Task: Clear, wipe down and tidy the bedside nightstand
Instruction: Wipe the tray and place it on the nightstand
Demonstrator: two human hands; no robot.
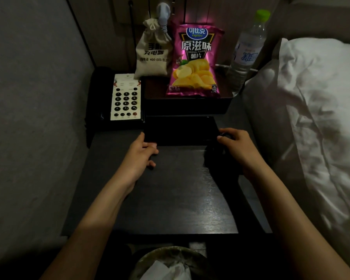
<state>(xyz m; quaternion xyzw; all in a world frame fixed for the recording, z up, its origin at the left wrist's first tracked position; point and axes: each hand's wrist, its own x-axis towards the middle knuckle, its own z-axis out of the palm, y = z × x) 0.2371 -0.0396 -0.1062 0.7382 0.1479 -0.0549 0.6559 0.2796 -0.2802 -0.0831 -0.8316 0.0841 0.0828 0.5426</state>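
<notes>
A dark wooden nightstand point(170, 199) fills the middle of the view. On it lies a flat black tray point(180, 129). My left hand point(141, 154) grips the tray's near left corner, thumb on its edge. My right hand point(238, 144) holds the tray's right end, fingers curled round it. Behind the tray stands a raised black box point(186, 106) carrying a pink bag of potato chips point(194, 63) and a beige drawstring pouch point(153, 51). A water bottle point(245, 51) with a green cap stands at the back right.
A black desk phone point(125, 100) with a white keypad sits at the back left, against a grey wall. A white pillow and bedding point(311, 118) press close on the right. Below the nightstand's front edge is a bin point(170, 263) with crumpled tissue.
</notes>
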